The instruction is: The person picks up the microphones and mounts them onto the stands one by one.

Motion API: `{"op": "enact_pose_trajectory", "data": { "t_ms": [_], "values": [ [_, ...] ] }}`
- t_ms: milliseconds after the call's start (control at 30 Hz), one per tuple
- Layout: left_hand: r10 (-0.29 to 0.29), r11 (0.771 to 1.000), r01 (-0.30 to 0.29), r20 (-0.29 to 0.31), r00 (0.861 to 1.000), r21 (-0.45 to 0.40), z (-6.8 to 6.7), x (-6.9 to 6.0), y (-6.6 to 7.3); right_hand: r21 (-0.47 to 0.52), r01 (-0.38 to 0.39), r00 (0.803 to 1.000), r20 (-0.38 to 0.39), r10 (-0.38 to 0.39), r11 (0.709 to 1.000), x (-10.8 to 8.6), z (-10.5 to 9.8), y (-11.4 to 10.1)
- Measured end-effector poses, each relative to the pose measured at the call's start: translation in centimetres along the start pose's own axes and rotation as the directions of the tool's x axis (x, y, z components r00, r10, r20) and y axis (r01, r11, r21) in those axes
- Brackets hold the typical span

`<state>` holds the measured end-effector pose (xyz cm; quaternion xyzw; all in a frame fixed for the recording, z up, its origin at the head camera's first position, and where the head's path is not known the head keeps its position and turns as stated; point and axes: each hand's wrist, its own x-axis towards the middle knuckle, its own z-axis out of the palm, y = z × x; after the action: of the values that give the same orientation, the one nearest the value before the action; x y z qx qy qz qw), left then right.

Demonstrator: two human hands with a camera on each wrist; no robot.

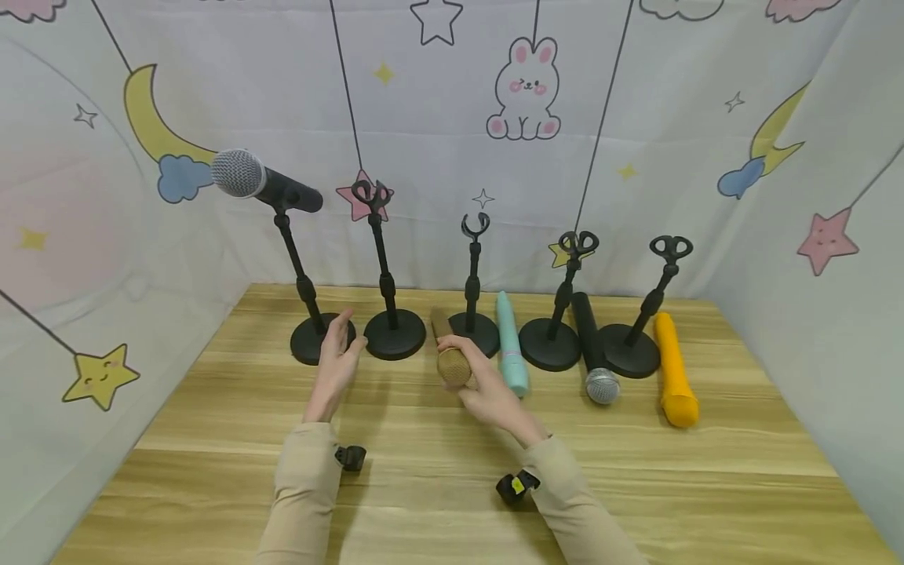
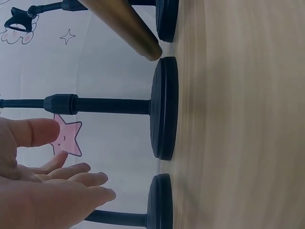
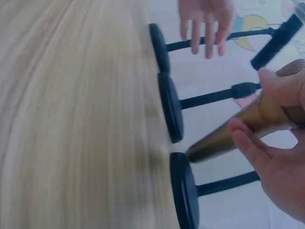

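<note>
My right hand [image 1: 487, 392] grips a gold microphone [image 1: 454, 367] near its mesh head, its handle pointing away toward the stands. In the right wrist view, thumb and fingers wrap the gold microphone [image 3: 257, 117], whose handle end is near a stand's round base [image 3: 185, 191]. My left hand [image 1: 336, 362] is held with fingers extended, holding nothing, in front of the leftmost stand [image 1: 304, 286], which carries a black microphone with a silver head [image 1: 240, 173]. The left wrist view shows the left hand [image 2: 52, 176] beside a stand base [image 2: 164, 109]. The second stand [image 1: 385, 282] has an unfilled clip.
Three more stands, the middle one [image 1: 473, 275], a fourth [image 1: 563, 302] and a fifth [image 1: 650, 302], hold no microphones. Among them on the wooden table [image 1: 424, 479] lie a mint microphone [image 1: 510, 345], a black one [image 1: 592, 337] and an orange one [image 1: 674, 373]. Printed curtains hang behind.
</note>
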<state>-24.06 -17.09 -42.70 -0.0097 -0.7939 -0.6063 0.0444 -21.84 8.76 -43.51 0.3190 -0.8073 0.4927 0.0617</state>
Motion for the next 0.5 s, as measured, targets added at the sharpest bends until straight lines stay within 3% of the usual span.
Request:
{"op": "enact_pose_trajectory", "data": {
  "t_ms": [233,500],
  "values": [
    [0.003,1.0,-0.003,0.018,1.0,-0.004,0.5,0.2,0.0,0.118,0.039,0.991,-0.134,-0.023,0.992,-1.0,-2.0,-0.4],
    [0.006,1.0,-0.005,0.059,0.998,-0.025,1.6,0.8,-0.3,0.226,0.074,0.967,-0.254,-0.015,0.971,-1.4,-3.4,-0.7]
  ]
}}
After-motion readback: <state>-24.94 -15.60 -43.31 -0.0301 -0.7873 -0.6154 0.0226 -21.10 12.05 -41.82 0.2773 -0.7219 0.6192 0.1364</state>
